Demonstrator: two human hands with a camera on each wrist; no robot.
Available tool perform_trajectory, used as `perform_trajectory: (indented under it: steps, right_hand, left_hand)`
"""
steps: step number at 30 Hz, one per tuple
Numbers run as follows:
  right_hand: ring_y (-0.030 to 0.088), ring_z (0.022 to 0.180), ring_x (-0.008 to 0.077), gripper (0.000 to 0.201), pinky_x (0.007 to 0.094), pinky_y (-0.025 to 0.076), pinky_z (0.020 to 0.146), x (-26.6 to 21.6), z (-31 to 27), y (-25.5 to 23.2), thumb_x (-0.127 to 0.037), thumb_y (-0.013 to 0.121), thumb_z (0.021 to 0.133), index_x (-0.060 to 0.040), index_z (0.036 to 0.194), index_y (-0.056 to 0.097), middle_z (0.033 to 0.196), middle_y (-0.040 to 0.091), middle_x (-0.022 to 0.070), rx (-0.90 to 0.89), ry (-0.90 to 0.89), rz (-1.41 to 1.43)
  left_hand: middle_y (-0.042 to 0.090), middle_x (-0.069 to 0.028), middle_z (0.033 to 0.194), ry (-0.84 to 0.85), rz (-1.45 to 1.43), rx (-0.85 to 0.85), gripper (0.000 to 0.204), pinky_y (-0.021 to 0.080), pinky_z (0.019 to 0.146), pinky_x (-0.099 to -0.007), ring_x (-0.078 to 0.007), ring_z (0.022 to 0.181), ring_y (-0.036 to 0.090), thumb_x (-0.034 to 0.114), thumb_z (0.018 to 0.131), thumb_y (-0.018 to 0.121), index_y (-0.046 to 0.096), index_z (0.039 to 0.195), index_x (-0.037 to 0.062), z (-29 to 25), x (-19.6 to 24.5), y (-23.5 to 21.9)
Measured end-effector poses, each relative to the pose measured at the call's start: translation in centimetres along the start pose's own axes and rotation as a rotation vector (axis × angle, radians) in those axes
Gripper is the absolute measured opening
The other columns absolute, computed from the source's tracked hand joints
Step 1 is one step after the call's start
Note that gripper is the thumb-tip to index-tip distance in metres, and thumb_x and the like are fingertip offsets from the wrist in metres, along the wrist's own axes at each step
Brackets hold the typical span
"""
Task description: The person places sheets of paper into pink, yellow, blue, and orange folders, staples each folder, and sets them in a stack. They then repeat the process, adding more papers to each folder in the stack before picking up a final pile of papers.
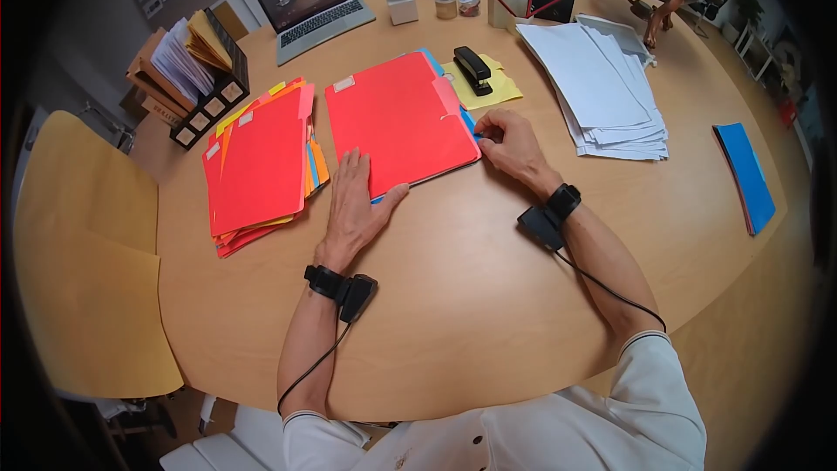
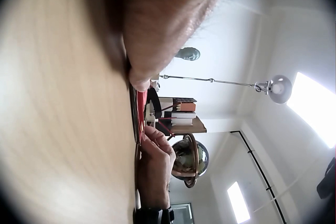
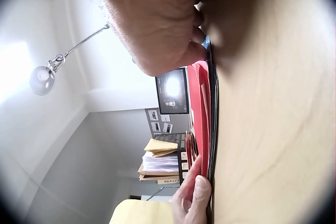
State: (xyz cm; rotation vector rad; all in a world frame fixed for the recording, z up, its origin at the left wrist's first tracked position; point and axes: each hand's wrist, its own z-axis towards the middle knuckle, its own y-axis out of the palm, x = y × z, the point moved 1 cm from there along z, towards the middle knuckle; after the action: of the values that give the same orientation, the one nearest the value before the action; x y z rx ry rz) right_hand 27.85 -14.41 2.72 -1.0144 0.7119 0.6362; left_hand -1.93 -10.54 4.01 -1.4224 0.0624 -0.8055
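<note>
A stack with a red folder [image 1: 397, 122] on top lies at mid-table, blue edges showing beneath it. My left hand [image 1: 353, 205] rests with extended fingers at its lower left corner, the thumb along the front edge; the right wrist view shows this hand [image 3: 191, 198] against the stack's side. My right hand [image 1: 514, 146] has bent fingers and pinches the blue folder [image 1: 469, 119] at the right edge. In the left wrist view the right hand [image 2: 155, 171] is at the stack's far end. Its fingertips are partly hidden.
Left of the stack lies a pile of red and orange folders [image 1: 261, 161]. Behind are a laptop [image 1: 318, 9], a black stapler [image 1: 472, 70] on yellow paper and a pen holder [image 1: 506, 10]. White papers [image 1: 602, 92] and a blue booklet [image 1: 743, 176] lie to the right.
</note>
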Motion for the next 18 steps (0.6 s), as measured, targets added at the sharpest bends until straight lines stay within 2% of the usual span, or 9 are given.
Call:
perform_trajectory:
  steps: [7,9,10,12,13,15,16,18]
  right_hand:
    - [0.067,0.079,0.0257,0.020,0.0373,0.055,0.077,-0.2,-0.1,-0.3,-0.011,0.069,0.076,0.0034,0.090,0.072,0.084,0.071,0.0153,-0.007,0.051,0.091]
    - [0.067,0.080,0.0254,0.021,0.0373,0.054,0.077,-0.2,-0.2,-0.3,-0.013,0.071,0.075,0.0036,0.089,0.072,0.083,0.071,0.0149,-0.016,0.055,0.065]
    - [0.067,0.080,0.0254,0.021,0.0373,0.054,0.077,-0.3,-0.2,-0.3,-0.013,0.071,0.075,0.0036,0.089,0.072,0.083,0.071,0.0149,-0.017,0.056,0.065]
    - [0.065,0.078,0.0257,0.022,0.0374,0.053,0.074,-0.6,-0.2,-0.4,-0.015,0.074,0.074,0.0022,0.088,0.072,0.081,0.070,0.0145,-0.018,0.015,0.022]
    - [0.065,0.078,0.0257,0.022,0.0374,0.053,0.074,-0.8,-0.2,-0.4,-0.015,0.074,0.074,0.0022,0.088,0.072,0.081,0.070,0.0145,-0.018,0.015,0.022]
    - [0.064,0.076,0.0262,0.024,0.0379,0.051,0.070,-1.5,-0.2,-0.6,-0.019,0.079,0.074,0.0007,0.086,0.073,0.078,0.069,0.0140,-0.036,-0.002,-0.053]
    - [0.064,0.076,0.0262,0.024,0.0379,0.051,0.070,-1.7,-0.3,-0.8,-0.019,0.079,0.074,0.0007,0.086,0.073,0.078,0.069,0.0140,-0.036,-0.002,-0.053]
    - [0.062,0.075,0.0264,0.030,0.0384,0.050,0.069,-2.2,-0.4,-1.0,-0.027,0.084,0.073,-0.0009,0.082,0.073,0.079,0.066,0.0139,-0.074,-0.017,-0.085]
  left_hand:
    - [0.032,-0.0326,0.158,-0.007,0.011,-0.008,0.088,0.021,0.124,-0.0471,-0.0419,0.152,0.024,0.052,0.094,0.066,0.040,0.147,-0.0132,-0.1,0.2,-0.1]
    - [0.034,-0.0314,0.158,0.009,-0.023,0.016,0.074,0.021,0.124,-0.0460,-0.0418,0.152,0.025,0.044,0.101,0.057,0.042,0.146,-0.0125,-0.2,0.0,0.0]
    - [0.034,-0.0314,0.158,0.008,-0.024,0.016,0.074,0.021,0.124,-0.0460,-0.0418,0.152,0.025,0.044,0.101,0.057,0.042,0.146,-0.0125,-0.2,-0.2,0.2]
    - [0.046,-0.0333,0.149,0.038,-0.061,0.107,0.057,0.029,0.121,-0.0443,-0.0442,0.145,0.037,0.033,0.106,0.050,0.050,0.138,-0.0132,0.0,-0.5,0.4]
    - [0.046,-0.0333,0.149,0.038,-0.061,0.107,0.057,0.029,0.121,-0.0443,-0.0442,0.145,0.037,0.033,0.106,0.050,0.050,0.138,-0.0132,0.0,-0.7,0.4]
    - [0.054,-0.0363,0.137,0.046,-0.187,0.171,0.046,0.036,0.114,-0.0500,-0.0507,0.133,0.047,0.025,0.108,0.045,0.054,0.131,-0.0147,0.2,-0.6,0.0]
    - [0.054,-0.0363,0.137,0.046,-0.187,0.171,0.046,0.036,0.114,-0.0500,-0.0507,0.133,0.047,0.025,0.108,0.045,0.054,0.131,-0.0147,0.1,-0.4,-0.1]
    - [0.060,-0.0353,0.128,-0.007,-0.249,0.266,0.042,0.043,0.109,-0.0491,-0.0511,0.125,0.054,0.021,0.107,0.046,0.058,0.124,-0.0154,0.0,0.0,-0.3]
